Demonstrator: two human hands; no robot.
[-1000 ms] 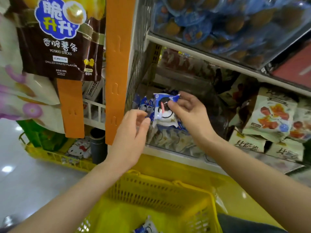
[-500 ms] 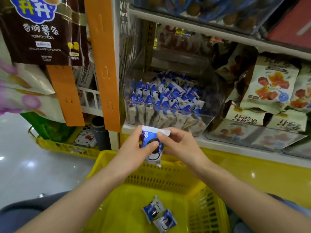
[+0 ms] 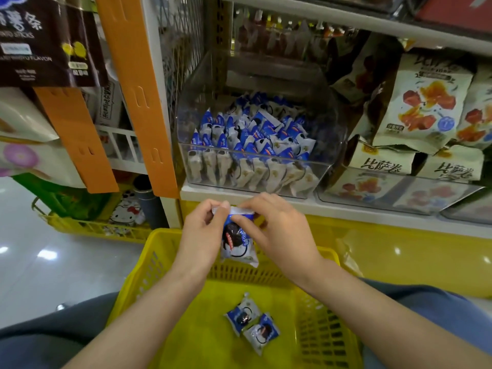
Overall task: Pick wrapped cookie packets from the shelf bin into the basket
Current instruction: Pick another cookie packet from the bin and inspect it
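Here both hands, left hand [image 3: 201, 230] and right hand [image 3: 279, 230], pinch one cookie packet [image 3: 237, 242] by its top edge above the yellow basket [image 3: 314, 326], where two packets [image 3: 253, 324] lie.

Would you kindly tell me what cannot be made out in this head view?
Held packet, head view: top seal covered by left hand and right hand.
Bin packets, head view: rear ones too blurred to count.
Potato sticks bag, head view: cut off by top-left edge.
Basket, head view: near end cut by bottom edge.
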